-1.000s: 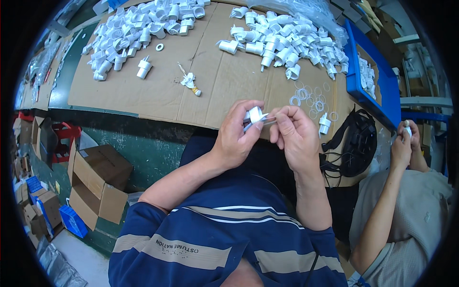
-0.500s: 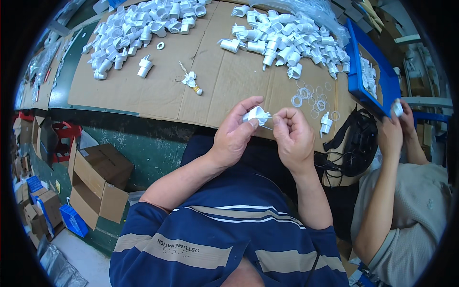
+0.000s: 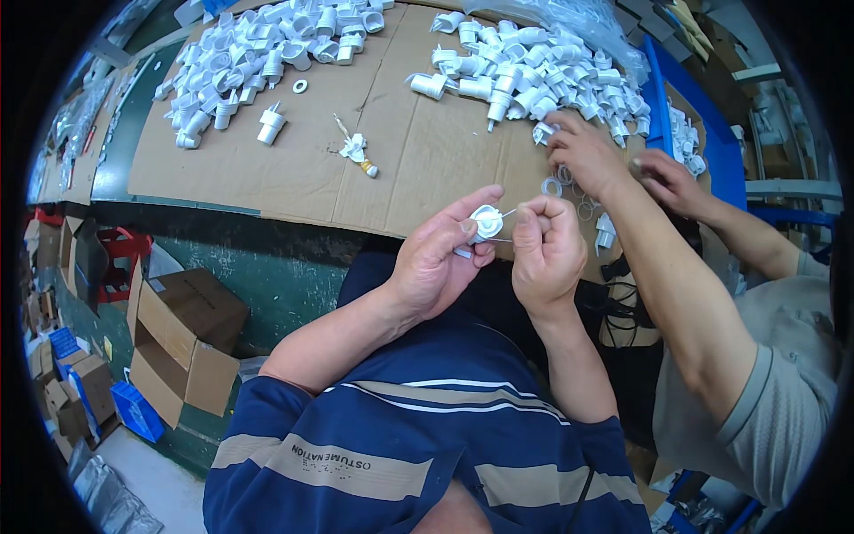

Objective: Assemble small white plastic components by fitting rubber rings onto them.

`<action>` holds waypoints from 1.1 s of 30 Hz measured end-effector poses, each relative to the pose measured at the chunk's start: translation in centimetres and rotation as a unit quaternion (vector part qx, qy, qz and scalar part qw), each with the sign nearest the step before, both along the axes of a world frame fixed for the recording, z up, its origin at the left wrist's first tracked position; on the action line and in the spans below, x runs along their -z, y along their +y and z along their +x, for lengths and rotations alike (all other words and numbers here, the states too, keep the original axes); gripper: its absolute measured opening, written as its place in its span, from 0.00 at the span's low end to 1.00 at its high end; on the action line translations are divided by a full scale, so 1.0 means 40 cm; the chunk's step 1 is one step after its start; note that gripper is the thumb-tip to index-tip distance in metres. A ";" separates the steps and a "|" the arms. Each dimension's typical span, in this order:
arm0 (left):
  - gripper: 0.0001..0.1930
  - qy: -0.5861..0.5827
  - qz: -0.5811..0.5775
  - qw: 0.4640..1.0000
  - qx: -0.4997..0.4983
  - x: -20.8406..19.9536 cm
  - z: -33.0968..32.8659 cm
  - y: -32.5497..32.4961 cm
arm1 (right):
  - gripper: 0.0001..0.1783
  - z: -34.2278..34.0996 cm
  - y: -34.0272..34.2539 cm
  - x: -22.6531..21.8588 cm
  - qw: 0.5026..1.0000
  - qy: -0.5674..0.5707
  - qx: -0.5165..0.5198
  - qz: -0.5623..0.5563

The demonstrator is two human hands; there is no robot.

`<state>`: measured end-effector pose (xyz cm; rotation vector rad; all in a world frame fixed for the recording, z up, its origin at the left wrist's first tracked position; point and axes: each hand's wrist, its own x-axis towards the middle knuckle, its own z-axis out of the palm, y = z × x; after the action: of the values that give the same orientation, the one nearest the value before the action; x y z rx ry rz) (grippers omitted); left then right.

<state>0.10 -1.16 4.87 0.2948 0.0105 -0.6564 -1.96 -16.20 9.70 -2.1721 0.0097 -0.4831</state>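
Observation:
Above the table's near edge, my left hand (image 3: 429, 265) grips a white plastic fitting (image 3: 486, 222) between thumb and fingers, its round end facing up. Pinched in the closed fingers of my right hand (image 3: 546, 256) is a thin clear ring (image 3: 503, 239). Two strands of it run taut from the fitting to my right fingertips, so it looks stretched; how it sits on the fitting's far side is hidden. Just right of my right hand, one more white fitting (image 3: 605, 231) lies on the cardboard. Loose clear rings (image 3: 552, 186) lie beyond it, partly covered by a co-worker's arm.
A co-worker's hand (image 3: 589, 158) reaches over the rings to the right pile of white fittings (image 3: 525, 76); their other hand (image 3: 680, 182) is near a blue tray (image 3: 658, 98). Another pile (image 3: 258, 53) lies at far left. A white rag-wrapped tool (image 3: 355, 149) rests mid-cardboard.
The fitting in my left hand has turned its round end upward, and the ring is pulled into two clear strands. The co-worker's hands have moved from the tray's near end leftward, over the rings.

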 end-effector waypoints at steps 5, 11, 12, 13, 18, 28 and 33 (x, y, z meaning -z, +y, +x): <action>0.30 -0.028 0.064 0.997 0.027 -0.006 0.002 0.006 | 0.05 -0.007 0.009 0.001 0.999 -0.032 0.010 -0.003; 0.34 -0.258 0.263 0.930 0.004 -0.025 0.005 0.022 | 0.05 -0.011 -0.008 -0.004 0.999 0.040 0.002 0.028; 0.35 -0.338 0.299 0.892 -0.028 -0.024 0.004 0.026 | 0.05 -0.011 -0.007 -0.009 0.997 0.064 -0.004 0.048; 0.36 -0.414 0.332 0.846 -0.059 -0.023 0.003 0.032 | 0.05 -0.011 -0.004 -0.012 0.994 0.088 -0.010 0.067; 0.37 -0.474 0.370 0.796 -0.070 -0.031 0.021 0.032 | 0.05 -0.036 -0.020 0.004 0.990 0.083 0.016 0.113; 0.28 -0.312 0.243 0.915 -0.080 -0.005 0.000 0.016 | 0.04 -0.042 0.007 -0.015 0.926 0.189 0.010 0.328; 0.22 -0.111 0.046 0.993 0.001 0.012 0.003 0.022 | 0.05 -0.036 0.011 -0.040 0.919 0.219 -0.012 0.327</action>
<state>0.24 -0.29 4.38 0.4559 -0.1731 -0.6225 -3.39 -15.77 11.30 -1.5692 0.3432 0.0424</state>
